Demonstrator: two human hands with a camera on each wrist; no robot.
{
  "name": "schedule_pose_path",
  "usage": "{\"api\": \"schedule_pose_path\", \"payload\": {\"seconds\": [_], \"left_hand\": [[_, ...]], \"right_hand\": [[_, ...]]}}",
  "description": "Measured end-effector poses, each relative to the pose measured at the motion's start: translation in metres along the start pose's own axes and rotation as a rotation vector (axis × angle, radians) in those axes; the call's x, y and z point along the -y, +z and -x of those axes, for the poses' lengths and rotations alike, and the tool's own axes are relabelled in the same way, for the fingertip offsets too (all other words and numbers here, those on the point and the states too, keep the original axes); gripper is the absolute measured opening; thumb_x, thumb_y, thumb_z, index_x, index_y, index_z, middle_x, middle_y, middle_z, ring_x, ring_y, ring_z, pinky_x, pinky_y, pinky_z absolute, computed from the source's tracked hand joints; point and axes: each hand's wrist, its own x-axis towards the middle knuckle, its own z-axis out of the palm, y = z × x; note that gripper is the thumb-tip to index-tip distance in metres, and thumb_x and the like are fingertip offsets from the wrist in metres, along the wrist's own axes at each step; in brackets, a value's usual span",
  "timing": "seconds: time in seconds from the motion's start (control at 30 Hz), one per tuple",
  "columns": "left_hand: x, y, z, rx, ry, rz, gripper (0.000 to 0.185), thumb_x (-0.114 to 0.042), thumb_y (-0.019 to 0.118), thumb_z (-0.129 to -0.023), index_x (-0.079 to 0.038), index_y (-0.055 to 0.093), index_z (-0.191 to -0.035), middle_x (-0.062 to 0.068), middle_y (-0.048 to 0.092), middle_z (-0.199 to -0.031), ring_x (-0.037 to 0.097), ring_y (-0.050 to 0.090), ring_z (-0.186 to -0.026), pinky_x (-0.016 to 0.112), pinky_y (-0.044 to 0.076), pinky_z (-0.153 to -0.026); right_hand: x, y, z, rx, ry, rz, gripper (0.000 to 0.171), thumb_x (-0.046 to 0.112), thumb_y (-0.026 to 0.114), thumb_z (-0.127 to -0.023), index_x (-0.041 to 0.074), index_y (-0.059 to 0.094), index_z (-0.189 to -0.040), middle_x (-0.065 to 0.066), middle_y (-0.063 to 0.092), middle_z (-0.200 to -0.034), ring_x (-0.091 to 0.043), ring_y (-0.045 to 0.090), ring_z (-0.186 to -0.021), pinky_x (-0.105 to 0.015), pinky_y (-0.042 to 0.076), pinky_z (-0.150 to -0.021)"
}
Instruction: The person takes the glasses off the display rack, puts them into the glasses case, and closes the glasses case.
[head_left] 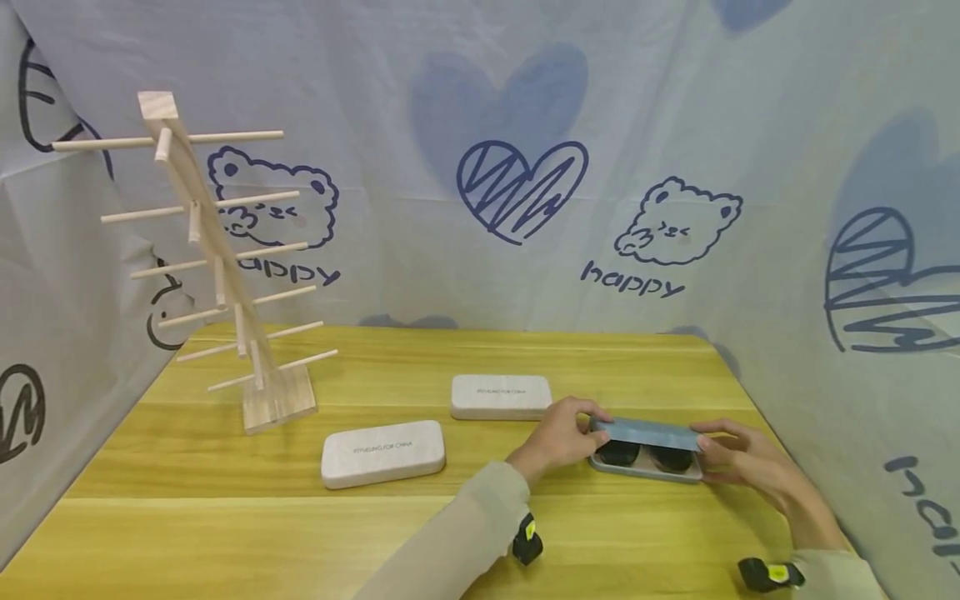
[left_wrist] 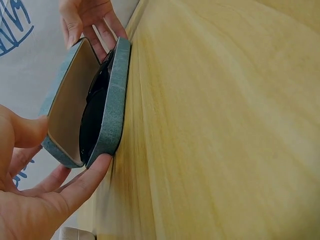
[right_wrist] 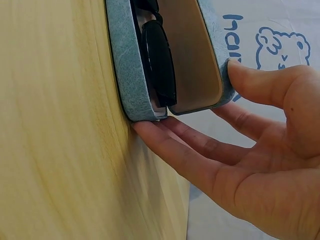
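Note:
A blue-green glasses case (head_left: 651, 433) rests on the table at the right, its lid partly raised. Inside lie dark sunglasses (head_left: 672, 457), whose black lenses (left_wrist: 93, 120) also show in the left wrist view. My left hand (head_left: 561, 435) grips the case's left end, thumb on the lid and a fingertip against the base. At the opposite end my right hand (head_left: 753, 461) holds the case likewise. In the right wrist view, its thumb (right_wrist: 260, 85) presses the lid edge while other fingers touch the base's end.
Left of the hands lies a white glasses case (head_left: 384, 455) with small print. Another white case (head_left: 501, 395) sits farther back, close to my left hand. A wooden rack (head_left: 225, 271) with several pegs stands at the table's left. Printed cloth (head_left: 405, 292) hangs around the table (head_left: 247, 542).

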Motion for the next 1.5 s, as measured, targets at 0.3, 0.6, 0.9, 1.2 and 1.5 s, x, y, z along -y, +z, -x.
{"api": "schedule_pose_path", "payload": {"seconds": [0.3,0.6,0.9,1.2,1.5], "left_hand": [[0.0,-0.001,0.001,0.004,0.017,-0.033,0.021,-0.007,0.076,-0.093,-0.014,0.079,-0.112,0.012,0.06,-0.144,0.011,0.059,-0.08,0.021,0.05,-0.067],[0.006,0.005,0.006,-0.021,0.037,-0.138,0.016,-0.007,0.083,-0.086,-0.012,0.083,-0.102,0.001,0.075,-0.119,0.02,0.07,-0.113,0.032,0.058,-0.099],[0.002,0.007,0.006,-0.042,0.041,-0.187,0.016,-0.007,0.084,-0.086,-0.012,0.083,-0.101,0.002,0.076,-0.118,0.02,0.069,-0.115,0.035,0.058,-0.1],[-0.001,0.006,0.006,-0.025,0.043,-0.227,0.016,-0.01,0.082,-0.089,-0.013,0.082,-0.105,0.002,0.075,-0.122,0.02,0.068,-0.118,0.033,0.057,-0.101],[-0.006,-0.024,0.004,-0.035,0.025,-0.212,0.021,-0.011,0.065,-0.101,-0.012,0.076,-0.119,0.011,0.061,-0.138,0.033,0.057,-0.129,0.047,0.052,-0.108]], "right_hand": [[-0.002,-0.001,-0.001,0.015,-0.005,0.014,0.055,0.018,0.062,-0.105,-0.016,0.041,-0.144,-0.024,0.059,-0.131,-0.023,0.069,-0.108,-0.043,0.062,-0.093],[-0.007,0.005,-0.004,-0.024,-0.072,0.188,0.048,0.007,0.072,-0.096,-0.016,0.049,-0.132,-0.043,0.055,-0.134,-0.015,0.069,-0.101,-0.031,0.063,-0.078],[-0.004,0.005,-0.007,-0.063,-0.072,0.283,0.043,0.005,0.072,-0.096,-0.014,0.053,-0.129,-0.041,0.06,-0.13,-0.017,0.068,-0.103,-0.026,0.061,-0.076],[0.012,0.001,-0.011,-0.028,-0.038,0.411,0.037,0.006,0.071,-0.097,-0.013,0.055,-0.125,-0.042,0.061,-0.125,-0.04,0.07,-0.105,-0.033,0.061,-0.074],[0.062,0.016,-0.025,-0.148,-0.003,0.698,0.047,0.028,0.062,-0.104,-0.006,0.057,-0.136,-0.041,0.054,-0.137,-0.058,0.06,-0.117,-0.058,0.057,-0.085]]}}
